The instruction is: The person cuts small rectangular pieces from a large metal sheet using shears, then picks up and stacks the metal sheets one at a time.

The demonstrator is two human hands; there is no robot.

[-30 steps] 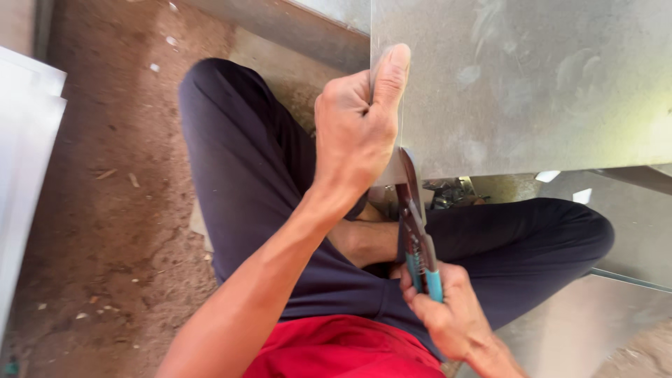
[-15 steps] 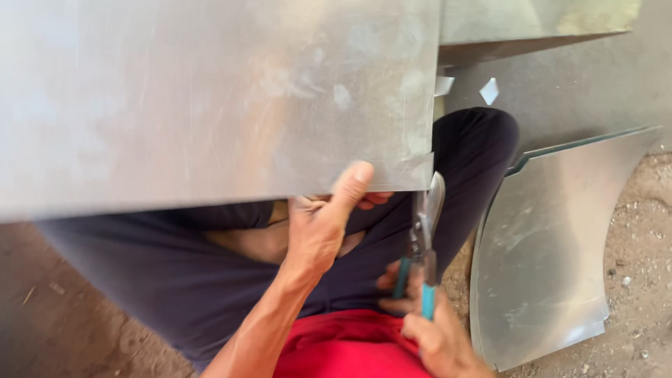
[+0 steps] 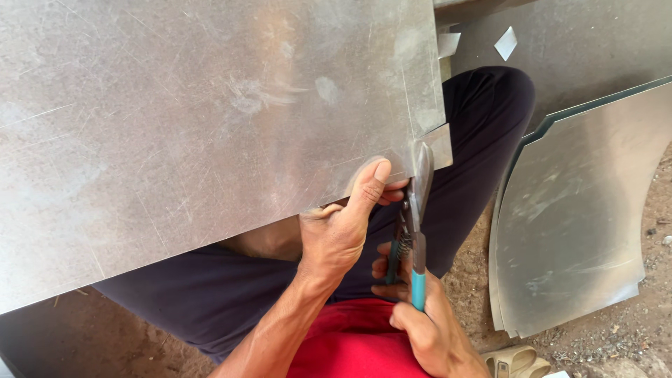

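Observation:
A large grey metal sheet lies across my lap and fills most of the view. My left hand pinches its near edge, thumb on top and fingers underneath. My right hand grips tin snips with blue handles. The snip blades bite into the sheet's near right corner, where a small rectangular tab is partly cut away. I sit on the ground in dark trousers and a red shirt.
A stack of curved cut metal sheets lies on the dirt ground to my right. More sheet metal with small offcuts is at the upper right. A pale sandal shows at the bottom right.
The big sheet has come across my lap and my left hand now pinches its edge. The snips have moved up so the blades meet the sheet's corner.

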